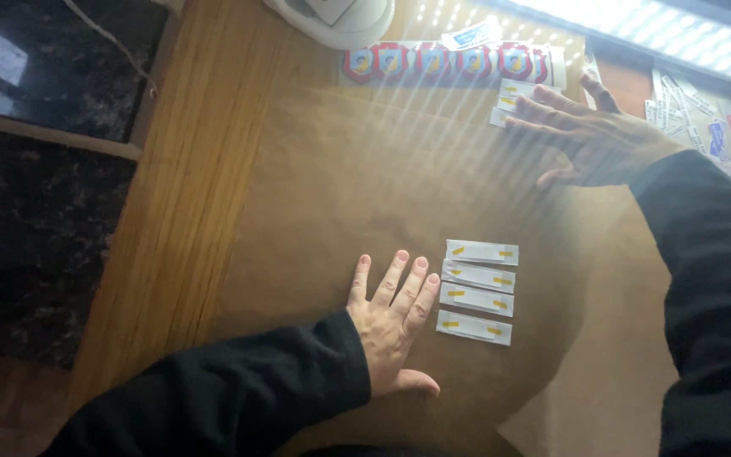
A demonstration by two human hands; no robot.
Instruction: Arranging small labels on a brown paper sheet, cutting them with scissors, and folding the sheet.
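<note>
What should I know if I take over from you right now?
Left hand: flat on the brown paper, fingers spread, holding nothing, just beside the plasters.
Right hand: reaching out, fingertips on a small pile of plasters near the long red and white box.
Done: four wrapped plasters lie in a neat column, one above another.
Left: the small pile under the right hand, plus loose packets at the far right.

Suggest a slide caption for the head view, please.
Left hand flat beside four strips; right hand on more strips.
</note>
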